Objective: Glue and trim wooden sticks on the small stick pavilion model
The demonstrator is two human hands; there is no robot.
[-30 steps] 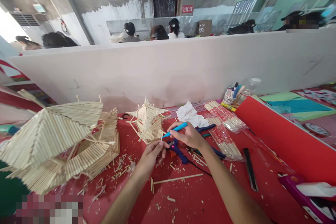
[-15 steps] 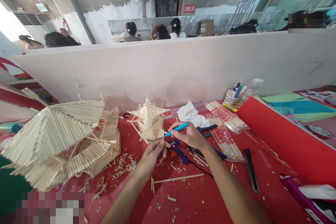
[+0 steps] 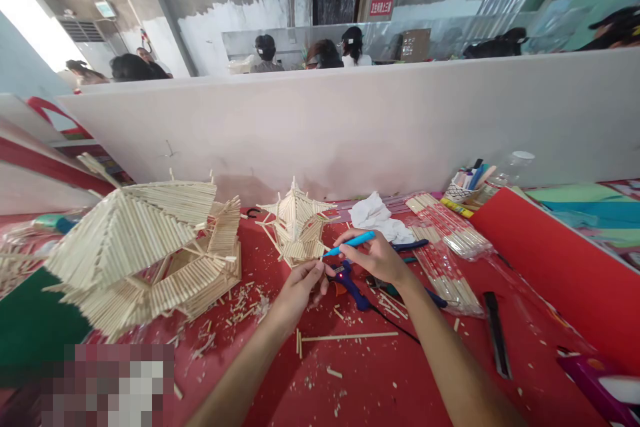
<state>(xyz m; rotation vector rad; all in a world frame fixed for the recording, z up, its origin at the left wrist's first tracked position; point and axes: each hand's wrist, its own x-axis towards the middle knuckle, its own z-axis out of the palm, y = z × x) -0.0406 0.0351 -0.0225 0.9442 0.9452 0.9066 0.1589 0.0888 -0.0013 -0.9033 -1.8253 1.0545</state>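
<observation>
My right hand (image 3: 377,257) is closed around a blue pen (image 3: 354,241), its tip pointing down and left. Pinched in the fingertips of my left hand (image 3: 300,288) is a short wooden stick (image 3: 322,258), mostly hidden by the fingers. The pen tip is at the stick's upper end; I cannot tell whether they touch. Just behind both hands stands a small pavilion model (image 3: 295,217) built of thin wooden sticks. A blue glue gun (image 3: 353,288) with a lit red light lies below my right hand.
A larger stick-built pavilion (image 3: 135,233) stands at left. Offcuts litter the red table (image 3: 370,387), around a long stick (image 3: 350,336). At right lie crumpled tissue (image 3: 375,213), packs of sticks (image 3: 445,273), pliers (image 3: 413,245), a black cutter (image 3: 497,335) and a red board (image 3: 555,273). A white partition (image 3: 320,120) stands behind.
The camera has turned slightly left, so everything sits further right in view. Both hands keep their hold on the pen and stick, and their pose is nearly the same.
</observation>
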